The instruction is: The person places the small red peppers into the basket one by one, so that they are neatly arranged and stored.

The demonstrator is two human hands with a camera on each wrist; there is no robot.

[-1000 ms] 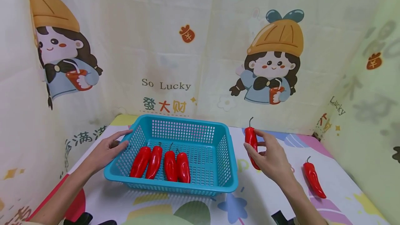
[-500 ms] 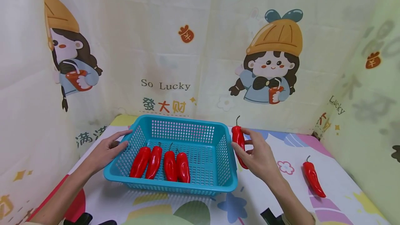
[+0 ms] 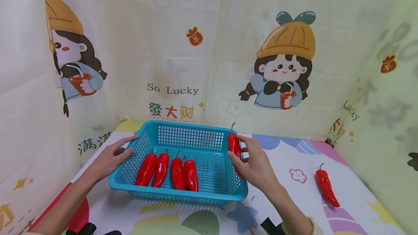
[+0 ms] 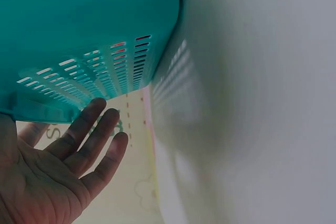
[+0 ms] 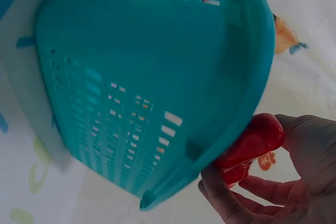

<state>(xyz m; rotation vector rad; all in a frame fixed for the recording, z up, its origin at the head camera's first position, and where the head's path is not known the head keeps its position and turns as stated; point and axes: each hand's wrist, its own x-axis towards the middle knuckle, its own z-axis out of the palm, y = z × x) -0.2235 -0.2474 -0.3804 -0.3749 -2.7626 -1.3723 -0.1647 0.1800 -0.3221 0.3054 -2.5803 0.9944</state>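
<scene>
A teal plastic basket (image 3: 191, 126) stands on the table with several red chili peppers (image 3: 146, 169) lying side by side in its left half. My left hand (image 3: 109, 159) rests at the basket's left rim; in the left wrist view its fingers (image 4: 107, 167) extend loosely outside the wall. Between thumb and fingers, my right hand (image 3: 259, 164) holds another red chili pepper (image 3: 233, 143), stem up, over the basket's right rim. The right wrist view shows that pepper's rounded end (image 5: 262, 134) just beyond the rim, partly hidden by it.
One more red chili pepper (image 3: 327, 188) lies on the table at the right. The tabletop bears a colourful printed cloth (image 3: 281, 206). Pale printed curtains (image 3: 225, 46) enclose the table at the back and both sides.
My right hand has carried its chili pepper leftward, from beside the basket to over its right rim. The left hand and the basket have stayed in place.
</scene>
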